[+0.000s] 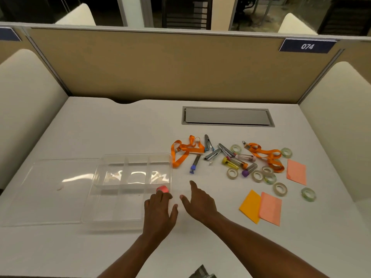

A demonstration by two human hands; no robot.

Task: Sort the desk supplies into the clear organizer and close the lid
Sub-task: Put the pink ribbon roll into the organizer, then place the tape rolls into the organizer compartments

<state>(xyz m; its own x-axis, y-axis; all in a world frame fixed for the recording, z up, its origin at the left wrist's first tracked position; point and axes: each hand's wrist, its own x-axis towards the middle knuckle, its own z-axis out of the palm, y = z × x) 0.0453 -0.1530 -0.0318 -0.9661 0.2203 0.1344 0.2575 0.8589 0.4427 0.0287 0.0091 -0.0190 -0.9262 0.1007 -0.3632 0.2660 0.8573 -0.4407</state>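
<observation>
My left hand (159,212) pinching a pink-capped tube (163,189) at the organizer (104,197) rim, right hand (197,201) spreading empty, bare desk (140,125) at twelve o'clock.

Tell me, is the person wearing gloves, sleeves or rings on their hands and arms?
No. Both forearms are bare all the way down to the bottom of the picture, with no sleeves showing. The left hand and the right hand wear no gloves, and no ring, watch or bracelet can be seen on either.
</observation>
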